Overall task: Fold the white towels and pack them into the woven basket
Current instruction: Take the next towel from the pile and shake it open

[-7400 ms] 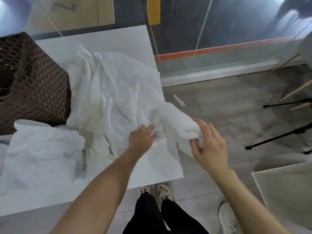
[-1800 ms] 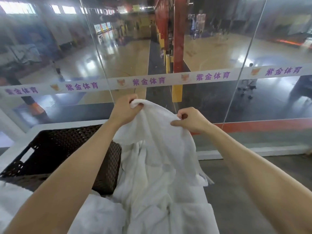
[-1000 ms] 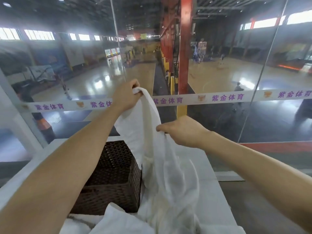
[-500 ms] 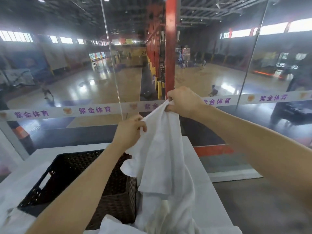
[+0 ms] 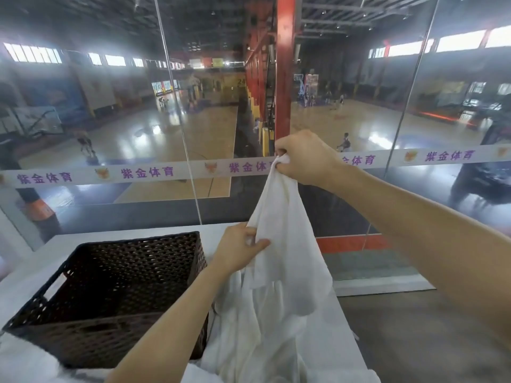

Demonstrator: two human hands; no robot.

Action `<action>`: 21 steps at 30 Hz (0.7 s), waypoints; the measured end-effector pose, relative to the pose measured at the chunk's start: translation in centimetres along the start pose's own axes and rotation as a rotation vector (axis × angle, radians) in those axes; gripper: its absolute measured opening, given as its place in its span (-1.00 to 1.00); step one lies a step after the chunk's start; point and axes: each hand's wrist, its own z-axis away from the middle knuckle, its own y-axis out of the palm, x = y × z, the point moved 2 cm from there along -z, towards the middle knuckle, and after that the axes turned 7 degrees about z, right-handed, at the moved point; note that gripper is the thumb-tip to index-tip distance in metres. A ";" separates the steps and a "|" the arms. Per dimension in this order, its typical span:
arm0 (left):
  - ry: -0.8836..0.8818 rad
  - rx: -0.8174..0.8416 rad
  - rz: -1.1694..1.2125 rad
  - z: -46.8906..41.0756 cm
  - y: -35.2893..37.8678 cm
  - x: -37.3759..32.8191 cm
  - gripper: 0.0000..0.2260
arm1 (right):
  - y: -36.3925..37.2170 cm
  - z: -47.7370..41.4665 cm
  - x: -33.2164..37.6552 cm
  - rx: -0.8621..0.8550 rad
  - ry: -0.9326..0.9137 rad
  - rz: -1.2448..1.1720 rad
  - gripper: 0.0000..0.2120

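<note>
A white towel point(image 5: 282, 261) hangs in the air above the white table point(image 5: 331, 338), its lower part bunched on the tabletop. My right hand point(image 5: 304, 157) grips the towel's top corner, held high. Lower down, my left hand point(image 5: 237, 252) pinches the towel's left edge between thumb and fingers. The dark brown woven basket point(image 5: 116, 288) stands on the table to the left of the towel; nothing shows inside it. A second white towel point(image 5: 25, 363) lies at the bottom left, in front of the basket.
A glass wall point(image 5: 193, 134) with a white lettered band stands just behind the table, with a red pillar point(image 5: 284, 64) beyond it. Grey floor point(image 5: 414, 327) drops away to the right of the table's edge.
My left hand has slid down the towel's edge, away from my right hand, which stays high on the corner. The towel now hangs longer between the two hands.
</note>
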 end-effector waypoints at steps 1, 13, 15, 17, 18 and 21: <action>-0.030 0.000 -0.013 -0.1 -0.2 0.3 -0.61 | -0.1 0.3 -0.7 -0.011 0.002 -0.008 -0.76; 0.063 -0.266 -0.170 -4.1 -9.9 1.5 -0.71 | 2.0 4.5 -9.2 0.038 0.161 -0.205 -0.69; 0.100 -0.300 -0.236 -4.8 -11.5 1.4 -0.54 | 2.6 5.1 -10.0 0.087 0.209 -0.201 -0.74; 0.112 -0.303 -0.248 -5.4 -12.8 1.3 -0.38 | 3.0 5.7 -10.4 0.125 0.258 -0.182 -0.78; 0.103 -0.298 -0.254 -5.7 -13.3 1.1 -0.34 | 3.3 5.9 -10.5 0.131 0.284 -0.182 -0.80; 0.043 -0.183 -0.325 -6.3 -14.4 0.2 -0.46 | 4.1 6.3 -10.5 0.107 0.320 -0.195 -0.84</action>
